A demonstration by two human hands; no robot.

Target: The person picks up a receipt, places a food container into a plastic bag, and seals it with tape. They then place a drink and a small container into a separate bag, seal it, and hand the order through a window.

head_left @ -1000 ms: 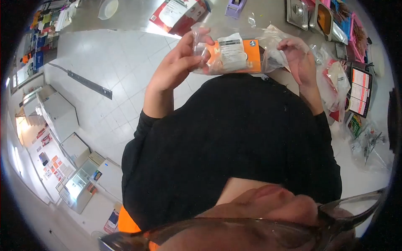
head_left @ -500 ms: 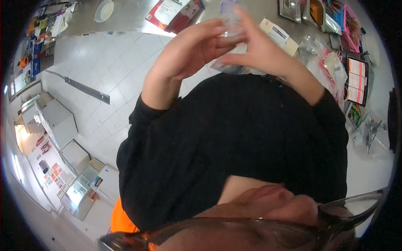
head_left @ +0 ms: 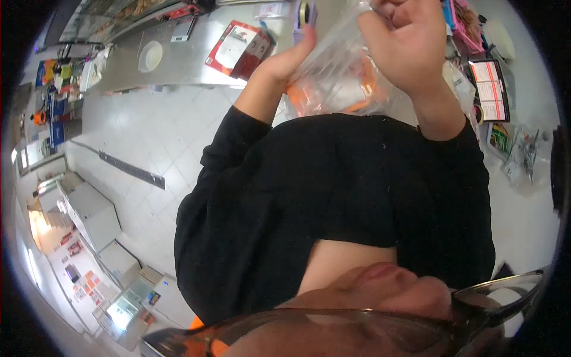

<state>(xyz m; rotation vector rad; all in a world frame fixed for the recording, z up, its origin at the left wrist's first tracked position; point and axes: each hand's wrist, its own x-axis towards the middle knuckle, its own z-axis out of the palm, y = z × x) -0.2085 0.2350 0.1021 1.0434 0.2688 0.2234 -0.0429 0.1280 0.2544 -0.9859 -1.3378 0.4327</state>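
A clear plastic bag (head_left: pixel 333 65) with orange print or contents stretches between my two hands in front of my chest. My right hand (head_left: pixel 410 47) is closed on its gathered upper part, fingers bunched near the top edge of the view. Against the bag's left side rests my left hand (head_left: pixel 278 66), its thumb stretched up and away from the plastic. The other fingers of that hand are hidden behind the bag. Just beyond the left thumb is a purple tape dispenser (head_left: pixel 298 27) with a roll of tape.
On the metal counter (head_left: pixel 190 59) stand a red and white box (head_left: pixel 238 50) and a white bowl (head_left: pixel 150 56). To the right are a pink basket (head_left: pixel 467 30), a dark-framed sheet with red and white panels (head_left: pixel 492 89), and a clear bag of small items (head_left: pixel 526 157).
My hands have moved apart, the right one up and to the right. The clear bag with orange now shows spread between them.
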